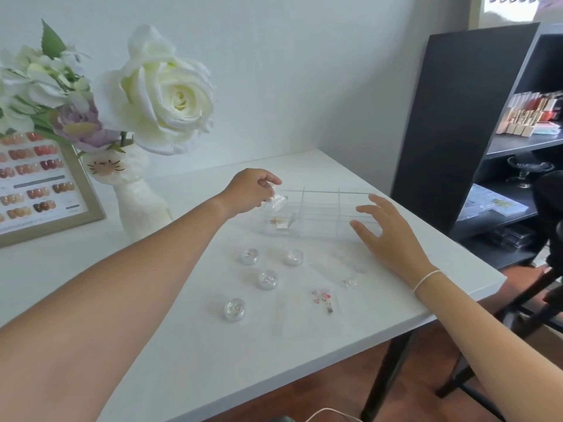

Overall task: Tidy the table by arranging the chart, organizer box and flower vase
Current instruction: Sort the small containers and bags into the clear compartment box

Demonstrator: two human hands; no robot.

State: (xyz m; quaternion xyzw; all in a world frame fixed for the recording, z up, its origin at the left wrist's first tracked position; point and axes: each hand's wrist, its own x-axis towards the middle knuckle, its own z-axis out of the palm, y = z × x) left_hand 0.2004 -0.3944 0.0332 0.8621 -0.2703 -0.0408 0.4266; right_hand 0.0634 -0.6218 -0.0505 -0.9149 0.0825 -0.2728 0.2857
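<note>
Left hand [251, 190]: fingers curled, pinching a small clear jar [278, 202] tilted over the near-left compartment of the organizer box [323, 213]. Right hand [385, 231]: fingers spread and straight, at the box's right end; contact cannot be confirmed.

The white desk [182, 345] stands against a pale wall, with a dark shelving unit [457, 117] to the right. Four round clear jars [268, 279] and small loose charms [324, 298] lie in front of the box.

The clear organizer box sits mid-desk, long axis running left to right. The flower vase [138, 202] stands upright at left, just beside the framed chart [39, 181], which leans at the far left.
</note>
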